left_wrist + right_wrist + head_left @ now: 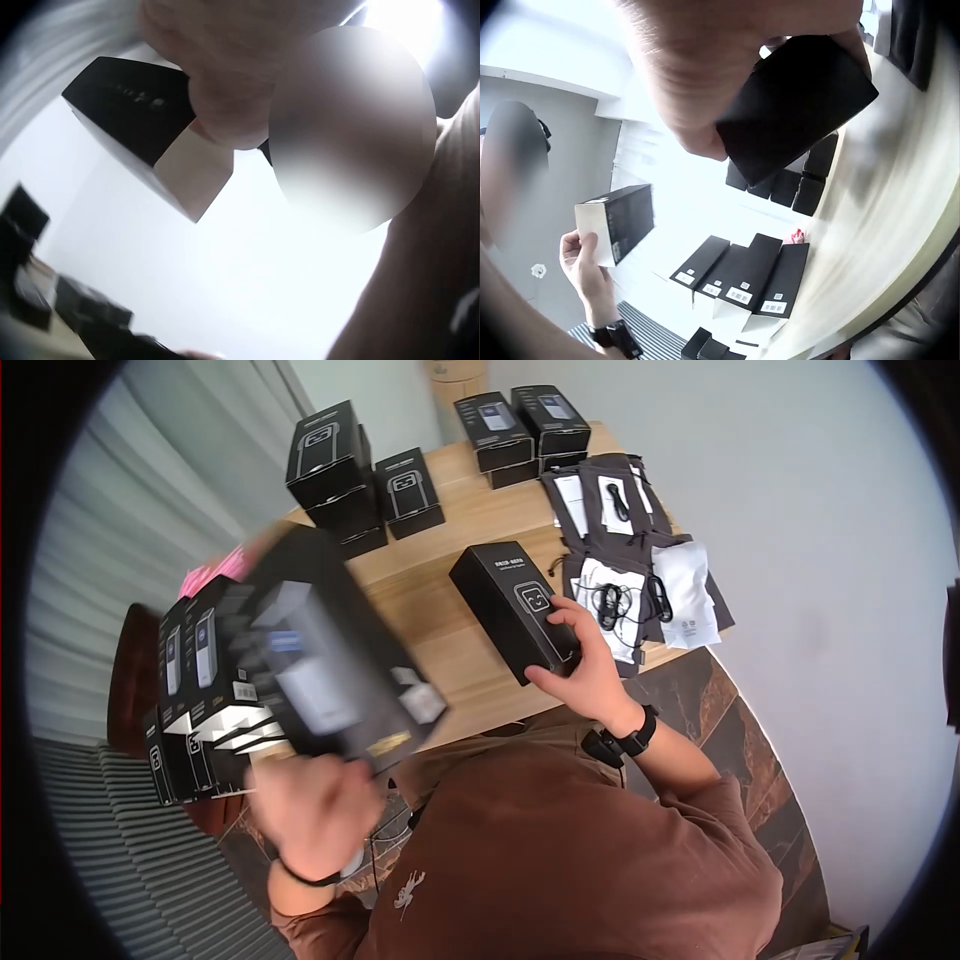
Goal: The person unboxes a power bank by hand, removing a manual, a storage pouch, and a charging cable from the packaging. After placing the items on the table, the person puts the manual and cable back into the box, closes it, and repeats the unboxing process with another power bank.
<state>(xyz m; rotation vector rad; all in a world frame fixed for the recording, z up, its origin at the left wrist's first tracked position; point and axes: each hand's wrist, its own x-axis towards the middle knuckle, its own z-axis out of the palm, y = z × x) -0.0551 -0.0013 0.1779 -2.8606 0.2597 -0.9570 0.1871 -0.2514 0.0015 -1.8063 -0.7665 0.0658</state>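
Note:
My left hand [315, 810], blurred in the head view, grips the lower end of a black box [330, 650] with a device picture, held up at the table's left side. The right wrist view shows that left hand [589, 274] pinching the box [626, 221] by its white end. In the left wrist view the box [139, 112] sticks out past the hand [232, 75]. My right hand [590, 670] spans the near end of another black box [510, 605] with a smiling-face outline, thumb and fingers on opposite sides; its dark end [799, 109] faces the right wrist camera.
Black boxes [325, 455] and another pair of stacks [495, 430] stand at the table's back. More boxes [205, 650] stand at the left by a pink item [212, 572]. Dark pouches [600, 540] with cables [612, 605] and a white packet [685, 595] lie at the right.

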